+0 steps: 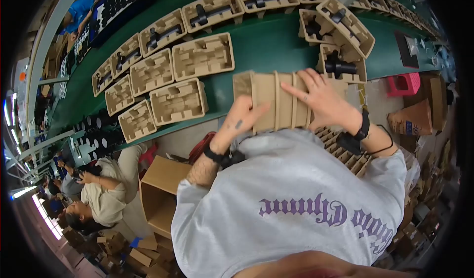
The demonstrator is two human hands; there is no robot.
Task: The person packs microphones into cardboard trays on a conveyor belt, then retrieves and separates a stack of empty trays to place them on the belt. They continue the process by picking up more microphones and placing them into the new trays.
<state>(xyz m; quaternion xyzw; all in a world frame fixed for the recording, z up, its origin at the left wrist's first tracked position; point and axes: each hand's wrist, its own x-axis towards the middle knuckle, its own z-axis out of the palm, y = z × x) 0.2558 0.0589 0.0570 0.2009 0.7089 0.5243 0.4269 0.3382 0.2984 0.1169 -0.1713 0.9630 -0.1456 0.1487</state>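
A stack of nested tan pulp trays is tipped on its side between my hands, close to my chest at the bench edge. My left hand grips the stack's left end, thumb lying along the side. Over the right part, my right hand spreads its fingers and clasps the trays. To the left, several unfilled pulp trays rest in rows on the green bench. Behind them runs a row of trays with black parts. At the right, a tilted tray lies across other filled trays.
An open cardboard box stands at my left, with a seated person beyond it. Another person in blue works at the far left. A pink stool and cartons are at the right. Cardboard dividers sit beside me.
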